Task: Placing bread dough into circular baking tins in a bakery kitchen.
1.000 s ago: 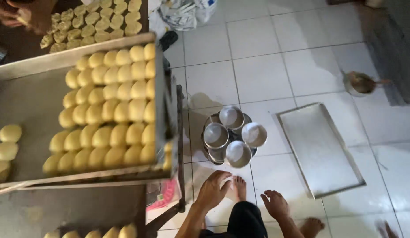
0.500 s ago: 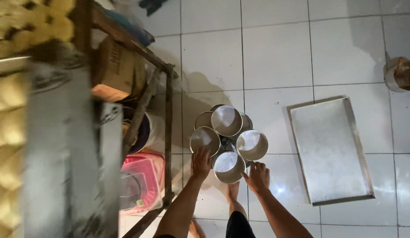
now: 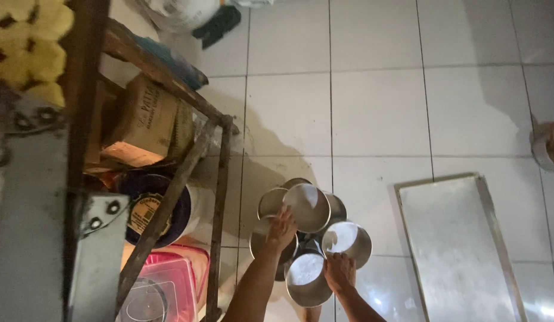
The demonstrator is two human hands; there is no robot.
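A cluster of several round shiny metal tins [image 3: 310, 207] stands on the white tiled floor. My left hand [image 3: 281, 229] grips the rim of one tin on the cluster's left side. My right hand [image 3: 340, 271] holds the edge of the nearest tin [image 3: 305, 279] at the front. Both forearms reach down from the bottom of the view. The tins lean against one another, and some are partly hidden by the ones on top.
A flat metal baking tray [image 3: 461, 250] lies on the floor to the right. At left a wooden rack [image 3: 169, 179] holds a cardboard box [image 3: 147, 122], a dark tub [image 3: 147, 209] and a pink plastic container [image 3: 163, 286]. Yellow dough pieces [image 3: 32, 36] show top left.
The view has dropped from the trays of dough balls to the floor. Both hands have reached down and taken hold of the tins, which now sit closer and larger in view.
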